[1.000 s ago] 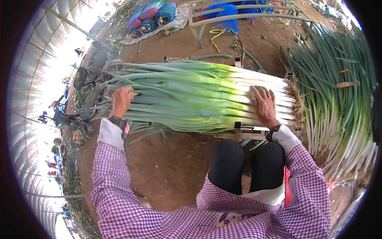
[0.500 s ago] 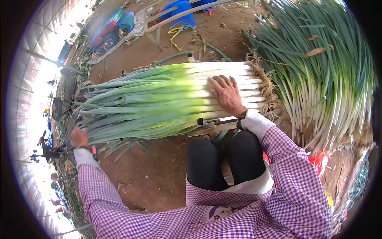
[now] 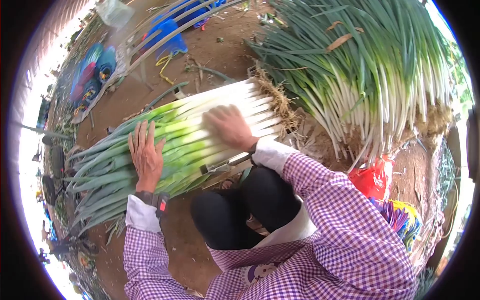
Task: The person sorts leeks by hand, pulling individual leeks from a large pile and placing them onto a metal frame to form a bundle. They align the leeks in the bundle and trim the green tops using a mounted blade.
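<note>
A row of long green onions (image 3: 180, 125) lies side by side in front of me, white stalks and roots to the right, green leaves to the left. My left hand (image 3: 146, 157) rests flat on the green leaves, fingers stretched out. On the white stalks lies my right hand (image 3: 231, 127), somewhat smeared by motion, its palm down and fingers extended. Neither hand is wrapped around a stalk. Part of a metal rack (image 3: 227, 165) shows under the near edge of the row.
A big heap of green onions (image 3: 370, 75) stands at the upper right, roots toward me. Below it are a red plastic bag (image 3: 372, 177) and colored ties (image 3: 400, 217). Blue plastic bags (image 3: 167, 37) lie beyond a pale rail frame (image 3: 145, 55) on the dirt ground.
My left hand has moved from the leaf tips rightward onto the middle of the leaves. My right hand still lies on the white stalks. The view has turned toward the right.
</note>
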`<control>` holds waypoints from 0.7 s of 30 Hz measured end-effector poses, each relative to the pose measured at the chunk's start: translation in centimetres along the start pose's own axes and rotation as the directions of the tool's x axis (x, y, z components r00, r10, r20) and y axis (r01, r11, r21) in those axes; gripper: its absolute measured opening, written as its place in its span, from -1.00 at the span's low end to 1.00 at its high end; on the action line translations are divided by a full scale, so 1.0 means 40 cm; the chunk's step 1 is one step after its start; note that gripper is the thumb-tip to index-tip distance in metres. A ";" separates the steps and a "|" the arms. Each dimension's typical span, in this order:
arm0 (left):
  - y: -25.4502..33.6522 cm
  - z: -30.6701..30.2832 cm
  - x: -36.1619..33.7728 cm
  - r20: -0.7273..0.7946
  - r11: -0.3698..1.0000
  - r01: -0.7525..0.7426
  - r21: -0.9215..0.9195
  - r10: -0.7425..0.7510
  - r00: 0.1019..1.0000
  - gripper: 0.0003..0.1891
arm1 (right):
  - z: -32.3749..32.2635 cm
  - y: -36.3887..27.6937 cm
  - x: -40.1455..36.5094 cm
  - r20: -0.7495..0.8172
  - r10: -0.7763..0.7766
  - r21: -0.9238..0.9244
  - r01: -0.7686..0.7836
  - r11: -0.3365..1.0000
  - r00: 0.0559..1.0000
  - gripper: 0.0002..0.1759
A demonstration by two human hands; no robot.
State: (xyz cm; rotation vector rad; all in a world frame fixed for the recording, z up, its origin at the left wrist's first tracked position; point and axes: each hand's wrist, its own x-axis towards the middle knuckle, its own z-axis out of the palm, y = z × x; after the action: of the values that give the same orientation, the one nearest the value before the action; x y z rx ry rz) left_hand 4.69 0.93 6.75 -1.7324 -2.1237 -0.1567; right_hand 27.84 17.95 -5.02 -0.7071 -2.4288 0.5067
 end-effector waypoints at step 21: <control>0.011 0.090 -0.013 0.114 0.994 0.022 0.111 -0.034 0.993 -0.57 | -0.092 0.146 -0.118 -0.160 0.166 -0.144 -0.189 0.971 0.973 -0.36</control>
State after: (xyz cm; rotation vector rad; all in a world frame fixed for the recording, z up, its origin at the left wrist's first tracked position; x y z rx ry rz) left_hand 4.37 1.74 3.19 -1.6861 -2.1953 0.0539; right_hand 35.59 20.54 -6.91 -1.0013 -2.2969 0.3190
